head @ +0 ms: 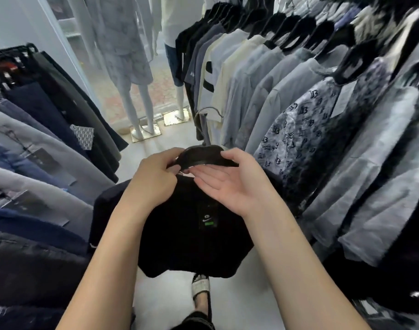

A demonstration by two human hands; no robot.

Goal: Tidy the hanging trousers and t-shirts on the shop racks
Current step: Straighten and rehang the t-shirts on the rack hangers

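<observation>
Closest to us, our sandalled foot (200, 287) stands on the pale floor (239, 294) of the aisle. Above it hangs the black t-shirt (180, 246), off the rack and held out in front of us between the two rows. A small label (208, 217) with a green mark shows below its collar.

At the collar, both hands work on the black hanger (201, 156). Our left grip (153, 177) is curled round the hanger's left shoulder, which takes the garment's weight. Our right grip (230, 184) has its thumb hooked over the right shoulder and its fingers laid straight underneath, palm up, so it pinches the hanger. We judge that the straight fingers are there to spread the neckline and seat it squarely. The frame is too soft to show whether they lie inside the collar or under it.

To the left, the trousers (37, 144) hang folded in a dense slanting row, some with paper tags. To the right, the hung t-shirts (263, 96) are packed shoulder to shoulder on black hangers, and a patterned grey shirt (294, 134) hangs just beside our right grip. The black shirt probably belongs in that right-hand row once it sits straight.

Farthest off, dressed mannequins (132, 67) stand on square bases at the end of the aisle.
</observation>
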